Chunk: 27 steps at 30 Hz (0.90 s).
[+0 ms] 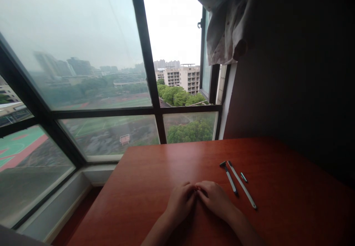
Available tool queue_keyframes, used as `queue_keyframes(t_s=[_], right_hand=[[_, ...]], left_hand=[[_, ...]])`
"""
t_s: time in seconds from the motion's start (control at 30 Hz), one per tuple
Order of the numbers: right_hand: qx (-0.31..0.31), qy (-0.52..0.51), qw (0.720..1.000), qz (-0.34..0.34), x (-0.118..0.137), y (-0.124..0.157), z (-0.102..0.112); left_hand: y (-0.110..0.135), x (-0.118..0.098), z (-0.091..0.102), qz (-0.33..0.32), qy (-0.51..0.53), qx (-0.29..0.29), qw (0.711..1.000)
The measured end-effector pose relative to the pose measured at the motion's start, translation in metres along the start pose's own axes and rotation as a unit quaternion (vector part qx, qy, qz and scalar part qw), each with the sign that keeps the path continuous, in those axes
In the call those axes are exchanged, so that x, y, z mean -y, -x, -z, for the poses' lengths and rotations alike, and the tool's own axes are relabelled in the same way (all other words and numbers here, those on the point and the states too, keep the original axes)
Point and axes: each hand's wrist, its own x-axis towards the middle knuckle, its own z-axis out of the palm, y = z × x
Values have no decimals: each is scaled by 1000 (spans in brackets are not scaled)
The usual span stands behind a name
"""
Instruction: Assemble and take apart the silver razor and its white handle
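My left hand (181,201) and my right hand (215,198) meet at the fingertips above the table near its middle. The fingers of both are curled inward and closed. Whatever lies between the fingertips, if anything, is hidden. To the right of my right hand lies a razor (230,179) with a dark head and a pale handle. Beside it a long white toothbrush (242,185) rests at a slant, its dark-tipped end away from me. Farther right is a small, shiny greenish-silver piece (243,177) whose kind I cannot tell. Neither hand touches these three things.
The reddish-brown wooden table (144,179) reaches to a dark-framed window (156,124), whose right pane is swung outward. A bunched curtain (226,31) hangs at the upper right by a dark wall (291,72). Left of the table runs a low white sill (63,201).
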Motion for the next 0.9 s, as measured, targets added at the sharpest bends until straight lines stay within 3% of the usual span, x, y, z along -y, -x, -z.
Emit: queue_keyframes(t_s=[0.9], right_hand=[[7, 19, 1000, -12, 0, -1, -2]], left_hand=[[-1, 2, 1, -3, 0, 9, 1000]])
